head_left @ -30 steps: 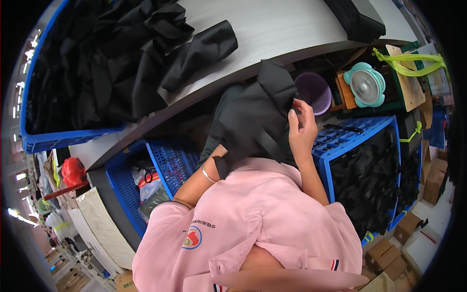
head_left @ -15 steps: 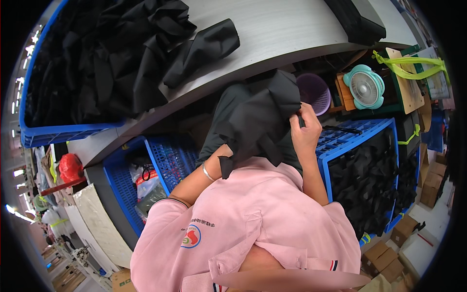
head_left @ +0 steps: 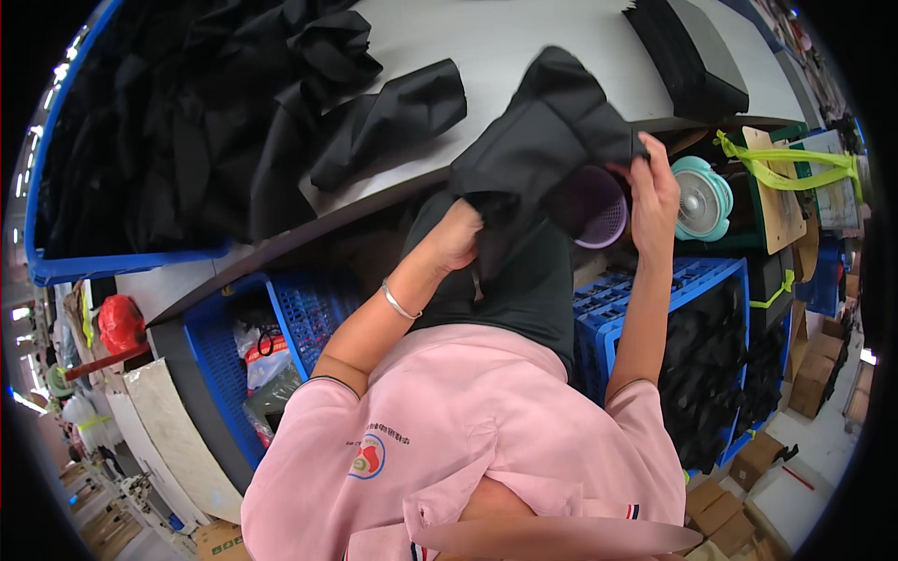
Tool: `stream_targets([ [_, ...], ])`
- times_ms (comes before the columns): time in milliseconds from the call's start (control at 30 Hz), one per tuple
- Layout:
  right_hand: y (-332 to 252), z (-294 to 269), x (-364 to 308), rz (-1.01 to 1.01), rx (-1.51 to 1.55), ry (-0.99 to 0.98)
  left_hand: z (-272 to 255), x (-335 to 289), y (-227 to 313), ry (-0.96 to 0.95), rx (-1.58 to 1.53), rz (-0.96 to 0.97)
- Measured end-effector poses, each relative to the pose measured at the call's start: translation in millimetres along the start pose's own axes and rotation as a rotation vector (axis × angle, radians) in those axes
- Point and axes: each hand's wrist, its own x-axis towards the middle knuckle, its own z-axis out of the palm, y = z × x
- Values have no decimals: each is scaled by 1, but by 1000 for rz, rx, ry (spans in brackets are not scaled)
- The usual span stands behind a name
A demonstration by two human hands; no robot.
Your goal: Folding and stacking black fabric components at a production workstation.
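A piece of black fabric (head_left: 552, 122) hangs raised between my hands, over my lap and the front edge of the table. My left hand (head_left: 458, 234) is closed on its lower left part; the cloth covers most of the fingertips. At the fabric's right corner my right hand (head_left: 652, 178) pinches the edge between thumb and fingers. Another black fabric piece (head_left: 393, 122) lies on the table to the left, beside a heap of black fabric (head_left: 187, 122) in a blue crate (head_left: 131, 264).
The grey table (head_left: 524, 23) carries a stack of folded black fabric (head_left: 687, 61) at the far right. Below stand a purple basket (head_left: 603, 210), a turquoise fan (head_left: 700, 198) and a blue crate (head_left: 645, 290) of black pieces. A blue basket (head_left: 313, 309) is at my left.
Both hands have moved forward and up, carrying the black fabric from my lap toward the table edge. The cloth is spread wider, and my right hand is farther right.
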Motion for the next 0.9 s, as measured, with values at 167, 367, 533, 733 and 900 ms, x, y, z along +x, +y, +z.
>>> stream_targets([
  [167,37,32,87,-152,-92,103,-1,42,0,47,167,67],
  [367,56,54,40,-41,-249,335,-18,46,6,375,469,411],
  [533,68,66,4,69,41,415,13,82,27,280,1018,748],
  [733,75,70,21,36,14,260,8,134,25,321,1265,908],
  [900,76,72,25,112,152,153,-1,158,28,437,1289,959],
])
